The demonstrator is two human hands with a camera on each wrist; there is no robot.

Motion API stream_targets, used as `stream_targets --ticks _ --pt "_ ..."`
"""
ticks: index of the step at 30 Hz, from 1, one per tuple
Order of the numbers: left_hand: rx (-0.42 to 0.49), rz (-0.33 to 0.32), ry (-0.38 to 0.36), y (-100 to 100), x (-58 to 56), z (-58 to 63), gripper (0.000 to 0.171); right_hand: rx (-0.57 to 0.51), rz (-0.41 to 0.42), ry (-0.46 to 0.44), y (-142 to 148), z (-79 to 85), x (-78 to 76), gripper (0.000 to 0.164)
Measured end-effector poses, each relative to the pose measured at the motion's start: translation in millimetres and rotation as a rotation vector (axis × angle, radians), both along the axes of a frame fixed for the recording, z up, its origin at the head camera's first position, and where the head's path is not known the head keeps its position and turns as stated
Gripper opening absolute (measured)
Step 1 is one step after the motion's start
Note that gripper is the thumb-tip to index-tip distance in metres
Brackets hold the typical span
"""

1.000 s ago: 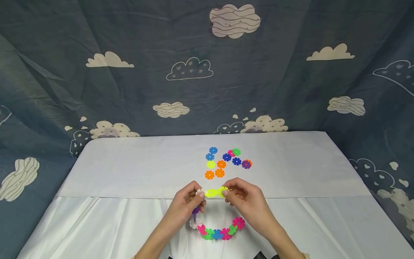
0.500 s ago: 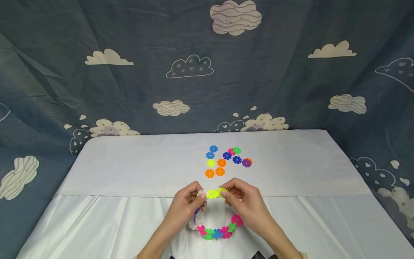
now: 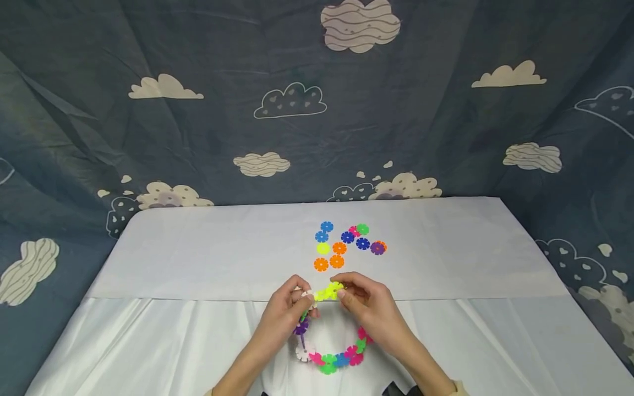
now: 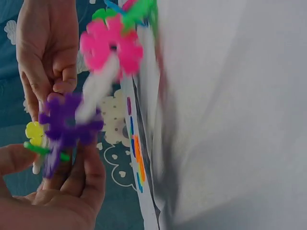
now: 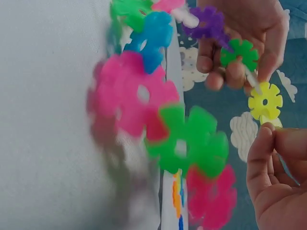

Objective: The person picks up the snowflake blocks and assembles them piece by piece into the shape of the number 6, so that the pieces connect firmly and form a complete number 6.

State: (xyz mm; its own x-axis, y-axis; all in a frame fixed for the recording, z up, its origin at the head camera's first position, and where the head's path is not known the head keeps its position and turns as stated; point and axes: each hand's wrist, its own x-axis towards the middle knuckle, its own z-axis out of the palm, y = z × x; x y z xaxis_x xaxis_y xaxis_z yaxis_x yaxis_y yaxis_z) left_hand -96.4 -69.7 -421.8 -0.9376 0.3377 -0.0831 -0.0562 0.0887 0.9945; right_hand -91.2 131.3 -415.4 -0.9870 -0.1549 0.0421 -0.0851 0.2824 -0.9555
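Note:
A curved chain of interlocking snowflake discs hangs between both hands in the head view. My left hand (image 3: 283,311) pinches a white snowflake disc (image 3: 308,296) at the chain's upper left. Thumb and forefinger of my right hand (image 3: 373,305) hold the yellow snowflake disc (image 3: 334,287) at the chain's end, joined to another yellow one beside the white. Below the left hand follow a green disc (image 5: 240,55) and a purple disc (image 4: 71,120). Pink, green and blue discs run along the bottom to a pink disc (image 5: 211,196) near the right wrist. Fingertips partly hide the held discs.
Loose snowflake discs lie farther back on the white table (image 3: 198,253): orange (image 3: 321,264), light blue (image 3: 327,226), dark blue (image 3: 363,243), yellow (image 3: 323,248) and purple (image 3: 377,248). Some overlap. A dark cloud-print cloth (image 3: 297,55) hangs behind and at the sides.
The right hand has shifted slightly left, and the yellow discs now slope up to the right. The chain's lower part has swung a little down and right. The left hand stays nearly still.

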Motion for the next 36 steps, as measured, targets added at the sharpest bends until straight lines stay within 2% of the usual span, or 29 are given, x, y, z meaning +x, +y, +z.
stream_targets --ticks 4,7,10,14,18,22,26,32,36 --pt "0.024 -0.02 -0.012 -0.7 -0.2 -1.0 0.024 -0.009 0.016 0.028 -4.1 -1.8 0.3 0.028" --pt "-0.01 -0.05 0.012 -1.0 -0.9 -1.9 0.022 0.021 0.051 0.024 -5.2 -0.2 0.6 0.027" --pt "-0.066 -0.053 0.033 -1.4 -2.4 -2.3 0.018 0.022 0.078 0.014 0.9 1.8 -4.6 0.028" --pt "-0.109 -0.036 0.055 -3.2 -4.6 -1.5 0.016 0.07 0.063 0.011 18.6 1.5 -24.2 0.025" --pt "-0.081 -0.026 0.054 -5.7 -5.0 -1.3 0.015 0.283 0.054 0.035 33.8 -3.6 -49.3 0.024" --pt "-0.027 -0.034 0.043 -6.6 -5.3 -0.9 0.014 0.423 0.106 0.078 39.5 -10.9 -71.5 0.023" --pt "0.005 -0.038 0.028 -7.0 -6.0 -1.0 0.014 0.472 0.174 0.098 35.0 -17.5 -86.6 0.026" --pt "0.033 -0.037 0.012 -6.8 -6.1 -2.2 0.015 0.512 0.221 0.119 29.1 -23.7 -103.3 0.034" --pt "0.039 -0.04 0.006 -7.2 -6.5 -2.4 0.016 0.507 0.27 0.087 30.3 -27.8 -114.4 0.035"
